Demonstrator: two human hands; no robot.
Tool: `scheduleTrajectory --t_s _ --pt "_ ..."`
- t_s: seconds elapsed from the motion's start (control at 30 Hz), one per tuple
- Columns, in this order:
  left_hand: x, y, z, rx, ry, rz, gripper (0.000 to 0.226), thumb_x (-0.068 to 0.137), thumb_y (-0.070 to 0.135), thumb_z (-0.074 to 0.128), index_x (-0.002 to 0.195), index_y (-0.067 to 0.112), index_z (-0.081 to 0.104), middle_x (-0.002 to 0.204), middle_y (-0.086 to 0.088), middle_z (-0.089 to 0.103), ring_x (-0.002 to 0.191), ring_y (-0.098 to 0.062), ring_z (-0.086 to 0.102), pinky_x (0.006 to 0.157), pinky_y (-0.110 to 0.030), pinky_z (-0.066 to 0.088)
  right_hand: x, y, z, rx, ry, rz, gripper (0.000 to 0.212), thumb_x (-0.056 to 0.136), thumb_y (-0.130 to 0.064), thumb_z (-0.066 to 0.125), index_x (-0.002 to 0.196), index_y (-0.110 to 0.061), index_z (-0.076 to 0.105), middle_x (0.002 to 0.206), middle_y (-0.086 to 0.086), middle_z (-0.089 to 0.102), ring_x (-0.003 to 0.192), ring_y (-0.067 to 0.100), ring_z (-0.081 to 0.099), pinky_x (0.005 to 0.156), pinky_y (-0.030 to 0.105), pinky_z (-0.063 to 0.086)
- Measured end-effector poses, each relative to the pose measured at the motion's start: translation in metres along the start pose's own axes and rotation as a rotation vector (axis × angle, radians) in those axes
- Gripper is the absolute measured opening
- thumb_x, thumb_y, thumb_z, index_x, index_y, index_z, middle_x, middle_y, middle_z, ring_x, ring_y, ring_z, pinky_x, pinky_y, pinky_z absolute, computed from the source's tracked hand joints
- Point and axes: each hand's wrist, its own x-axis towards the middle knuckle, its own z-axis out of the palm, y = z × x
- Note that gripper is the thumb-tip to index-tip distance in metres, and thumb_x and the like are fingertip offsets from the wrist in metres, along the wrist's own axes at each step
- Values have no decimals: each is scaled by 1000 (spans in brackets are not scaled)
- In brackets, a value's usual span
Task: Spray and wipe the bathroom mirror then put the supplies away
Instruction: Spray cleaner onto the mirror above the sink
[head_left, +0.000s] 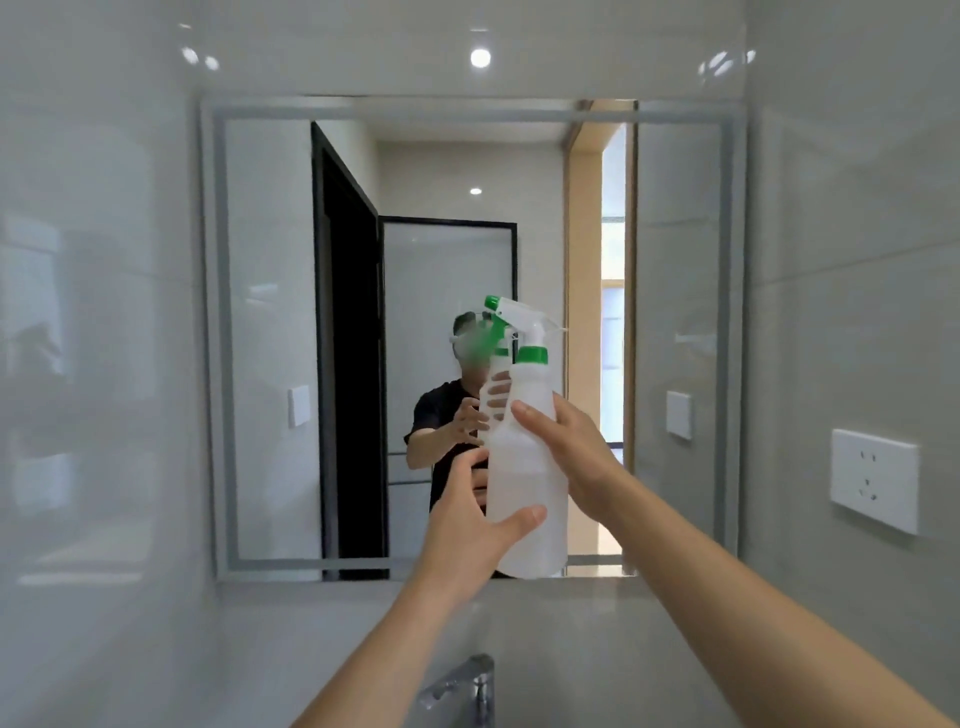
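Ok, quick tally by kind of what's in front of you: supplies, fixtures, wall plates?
Spray bottles: 1, the spray bottle, held by left hand and right hand
Mirrors: 1, the mirror
Faucets: 1, the faucet
Wall sockets: 1, the socket plate
Total: 4

Both hands hold a spray bottle up in front of the bathroom mirror.

The right hand (571, 457) wraps the shoulder of the translucent spray bottle (527, 467), thumb across its near side, while the left hand (467, 519) cups its lower body, thumb pressed on the front. The bottle stands nearly upright, its green-and-white trigger head (511, 325) pointing left. The mirror (270, 312) on the far wall reflects the person, the bottle and a dark doorway. A white wall socket (874, 480) sits to the right; a chrome tap (475, 688) shows at the near bottom edge.
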Motion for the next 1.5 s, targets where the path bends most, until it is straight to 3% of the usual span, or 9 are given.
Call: scheduleTrajectory --t_s 0.07,0.13,0.23,0.53,0.73,1.0,1.17,1.33,1.5 --pt "2 1 -14 65 -65 17 55 82 44 77 128 38 47 116 21 62 109 5 58 87 -18 51 -1 8 1 7 -12 -15 27 90 -34 67 115 -23 65 107 8 75 97 26 74 83 41 62" --pt "16 14 -35 115 74 56 35 91 40 68 122 31 56 112 18 63 105 4 58 79 -12 44 -2 14 -1 11 -29 -23 35 88 -37 70 119 -21 63 111 12 73 96 27 73 81 41 61" --pt "53 46 -66 94 293 128 23 97 37 59 114 21 64 101 11 66 94 -6 62 75 -19 44 -2 24 -1 5 -63 -8 43 84 -44 72 122 -26 63 116 10 69 97 26 73 79 40 61" --pt "95 74 -85 109 237 317 9 101 21 56 101 21 65 92 4 68 81 -6 64 69 -13 47 2 28 13 -6 -162 -56 36 86 -44 68 119 -29 65 114 15 70 106 38 68 97 57 53" --pt "93 78 -93 224 200 388 14 101 15 54 89 17 61 78 11 60 66 10 54 66 -5 42 -2 27 18 -5 -178 -83 38 87 -45 68 118 -23 65 113 17 69 107 41 65 97 62 50" --pt "96 82 -97 353 221 405 33 106 24 43 76 12 49 72 5 47 60 -2 44 62 -20 34 -4 26 25 8 -173 -100 41 87 -45 69 118 -18 67 112 8 69 106 39 67 97 63 50" --pt "88 82 -100 163 179 348 32 104 23 49 72 18 54 55 19 54 49 3 49 52 -10 36 -5 26 27 -6 -162 -88 43 85 -46 70 114 -15 68 109 1 69 106 36 68 97 61 52" --pt "86 87 -103 236 207 351 22 102 17 51 83 9 58 65 11 54 52 6 49 53 -8 36 -5 28 28 -18 -172 -64 43 84 -48 70 115 -19 67 110 5 69 105 35 68 97 59 52" --pt "85 84 -99 194 241 219 34 104 37 45 86 12 60 73 9 60 60 2 53 64 -24 43 -5 30 32 -8 -159 -71 34 84 -47 70 111 -26 69 106 -7 71 102 27 70 96 54 55"
